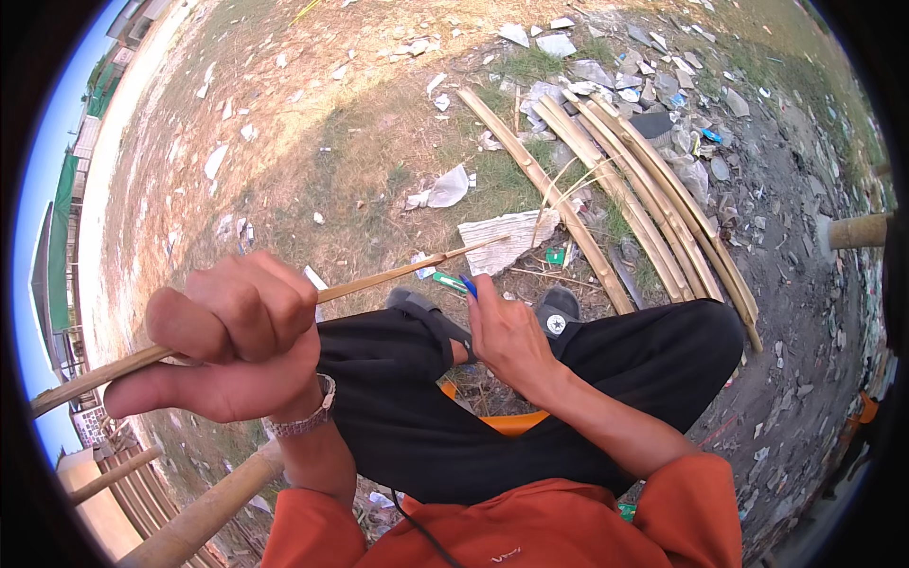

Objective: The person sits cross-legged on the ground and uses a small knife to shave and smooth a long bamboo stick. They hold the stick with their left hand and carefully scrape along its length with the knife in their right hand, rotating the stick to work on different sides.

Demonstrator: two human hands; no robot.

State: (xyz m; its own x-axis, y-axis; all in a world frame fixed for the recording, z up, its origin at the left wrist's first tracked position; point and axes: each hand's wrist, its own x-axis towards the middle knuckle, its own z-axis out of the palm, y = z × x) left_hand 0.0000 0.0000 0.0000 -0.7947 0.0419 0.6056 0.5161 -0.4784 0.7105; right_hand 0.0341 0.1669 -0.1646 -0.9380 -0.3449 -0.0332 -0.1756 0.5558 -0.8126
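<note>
A thin bamboo strip [284, 308] runs through the left hand [227, 346], whose fingers [251, 312] are clamped tight around it in a fist. The strip's long axis slants from low on the left of that fist up and to the right, its free tip ending over a crumpled sheet [502, 241] on the ground. The right hand [511, 336] sits just right of the strip's far half, close below it, fingers closed on something small with a blue tip [470, 287]; what the tool is I cannot tell. Of the two, the left hand carries the strip; the right is near but apart from it.

Beyond the strip, the person's legs in black trousers [606, 379] are folded, one dark shoe [559, 308] beside the right hand. Farther out from the strip's tip lies a bundle of split bamboo poles [644, 189] on dry grass strewn with litter. Below the left fist, a thick pole [204, 516] slants across.
</note>
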